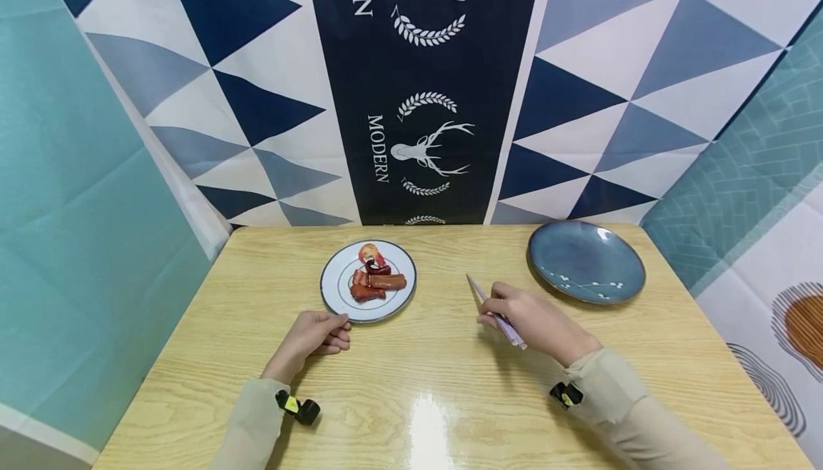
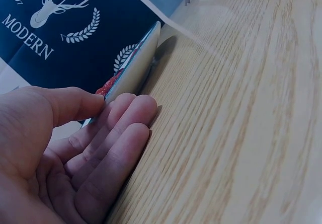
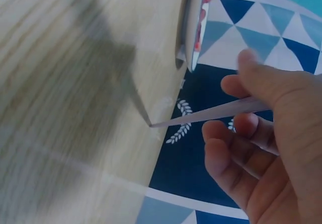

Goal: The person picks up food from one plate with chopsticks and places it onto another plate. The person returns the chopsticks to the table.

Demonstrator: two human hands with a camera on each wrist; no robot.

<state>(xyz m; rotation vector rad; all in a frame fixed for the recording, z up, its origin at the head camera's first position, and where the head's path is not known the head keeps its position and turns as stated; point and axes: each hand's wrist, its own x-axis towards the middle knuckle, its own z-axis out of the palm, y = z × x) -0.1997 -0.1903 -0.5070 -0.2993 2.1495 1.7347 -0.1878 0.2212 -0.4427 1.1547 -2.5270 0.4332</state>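
Note:
A white plate (image 1: 334,284) with a dark blue rim stands left of the table's middle, bearing several reddish-brown pieces of food (image 1: 386,282) and an orange, shrimp-like piece (image 1: 370,254). My left hand (image 1: 318,332) pinches the plate's near-left rim, thumb over the edge and fingers beneath it. In the left wrist view the plate's pale underside (image 2: 135,73) shows beyond my fingertips. My right hand (image 1: 524,316) holds a pair of pale purple chopsticks (image 1: 479,290) between thumb and fingers. Their tips lie close together, pointing down at the wood, right of the plate.
A larger blue-grey plate (image 1: 572,256) with small white blossoms stands at the back right of the light wooden table (image 1: 360,398). Patterned cloth (image 1: 424,98) hangs along the table's back edge, with teal sheets (image 1: 96,206) at the sides.

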